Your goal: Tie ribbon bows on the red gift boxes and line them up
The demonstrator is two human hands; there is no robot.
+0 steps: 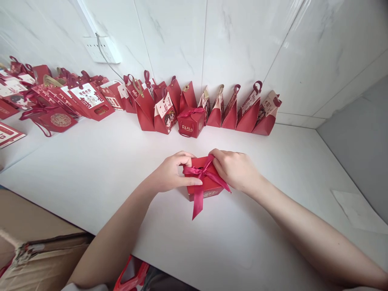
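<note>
In front of me on the white table is a small red gift box (214,185) with gold print on its near side. A dark pink satin ribbon (198,199) is tied in a bow on its top, one tail hanging over the front and another lying to the right. My left hand (171,173) is closed about the box's left side, thumb over the top by the bow and against the ribbon. At the right, my right hand (233,167) has its fingers curled round part of the ribbon at the box's upper right edge; its fingertips are partly hidden.
Behind the box stands a finished-looking red box with a bow (191,123), among a row of red gift bags (229,113) along the tiled wall. More red packages (87,101) crowd the left. A cardboard box (39,258) is below the table's left edge; a socket (101,49) is on the wall.
</note>
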